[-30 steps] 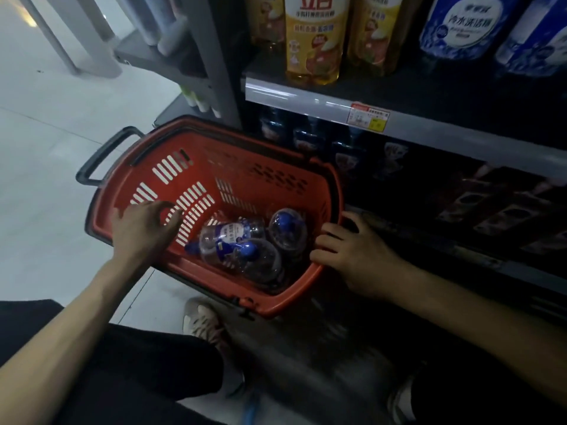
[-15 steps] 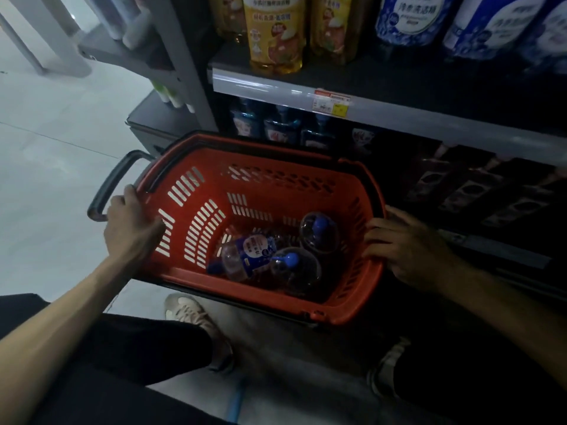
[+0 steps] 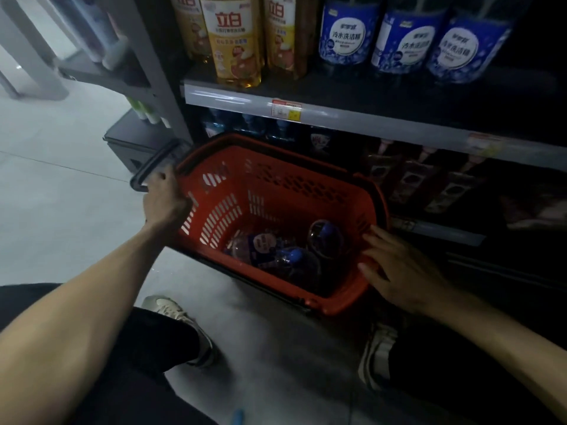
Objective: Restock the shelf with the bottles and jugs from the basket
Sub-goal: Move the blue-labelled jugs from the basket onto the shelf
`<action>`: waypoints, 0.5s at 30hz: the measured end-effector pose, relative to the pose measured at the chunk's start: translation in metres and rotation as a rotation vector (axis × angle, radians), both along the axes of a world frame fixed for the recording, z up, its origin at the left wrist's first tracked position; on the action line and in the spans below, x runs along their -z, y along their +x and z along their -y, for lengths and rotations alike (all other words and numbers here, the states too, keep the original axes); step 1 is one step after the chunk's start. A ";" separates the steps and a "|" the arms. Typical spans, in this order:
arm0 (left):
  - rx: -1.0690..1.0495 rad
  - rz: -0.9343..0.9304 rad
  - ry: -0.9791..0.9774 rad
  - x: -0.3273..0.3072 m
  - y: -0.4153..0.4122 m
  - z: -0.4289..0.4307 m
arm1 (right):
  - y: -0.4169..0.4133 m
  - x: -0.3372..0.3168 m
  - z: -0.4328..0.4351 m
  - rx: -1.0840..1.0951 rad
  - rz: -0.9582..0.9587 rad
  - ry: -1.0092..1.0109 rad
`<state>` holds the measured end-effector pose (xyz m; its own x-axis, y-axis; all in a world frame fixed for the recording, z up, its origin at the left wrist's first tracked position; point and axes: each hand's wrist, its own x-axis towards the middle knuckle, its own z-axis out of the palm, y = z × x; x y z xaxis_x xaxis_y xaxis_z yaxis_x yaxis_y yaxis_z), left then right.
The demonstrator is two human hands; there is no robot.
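A red plastic basket (image 3: 276,191) stands on the floor in front of the dark shelf unit (image 3: 337,113). Inside it lie clear bottles with blue caps: one on its side with a blue label (image 3: 260,245), one with its cap up (image 3: 326,237) and one nearer me (image 3: 294,256). My left hand (image 3: 164,199) grips the basket's left rim beside its black handle (image 3: 153,165). On the basket's right rim my right hand (image 3: 395,268) rests with fingers spread and nearly straight.
Yellow detergent jugs (image 3: 233,41) and blue-labelled jugs (image 3: 346,32) fill the upper shelf. Blue-capped bottles (image 3: 251,124) and dark pouches (image 3: 411,179) stand on the lower shelf behind the basket. My shoes (image 3: 184,320) sit on pale floor (image 3: 61,194) to the left.
My left hand has slid up the basket's left side to the rim by the handle. The basket has shifted right and closer to the shelf. My right hand stays on its right rim.
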<state>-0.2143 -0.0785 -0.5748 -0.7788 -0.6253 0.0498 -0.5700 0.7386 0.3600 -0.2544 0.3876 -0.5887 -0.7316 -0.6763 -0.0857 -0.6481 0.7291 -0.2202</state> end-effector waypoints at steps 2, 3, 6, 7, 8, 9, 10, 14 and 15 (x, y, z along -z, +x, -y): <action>0.015 -0.009 0.011 0.001 -0.001 -0.019 | 0.012 0.006 -0.007 0.095 0.033 0.023; 0.021 -0.012 0.020 0.001 -0.001 -0.028 | 0.016 0.010 -0.011 0.141 0.068 0.042; 0.043 -0.009 0.027 0.003 0.001 -0.051 | 0.028 0.015 -0.020 0.297 0.137 0.000; 0.047 -0.009 0.027 0.004 0.001 -0.057 | 0.032 0.017 -0.023 0.348 0.130 -0.060; 0.045 -0.009 0.028 0.006 0.001 -0.062 | 0.035 0.018 -0.025 0.397 0.108 -0.119; 0.039 -0.013 0.026 0.007 0.001 -0.066 | 0.038 0.020 -0.026 0.436 0.073 -0.156; 0.030 -0.021 0.021 0.008 0.001 -0.068 | 0.037 0.022 -0.027 0.452 0.030 -0.176; -0.012 -0.056 0.042 0.012 -0.001 -0.066 | 0.021 0.026 -0.032 0.373 -0.054 -0.225; -0.024 -0.066 0.050 0.012 -0.001 -0.067 | 0.013 0.027 -0.034 0.357 -0.052 -0.220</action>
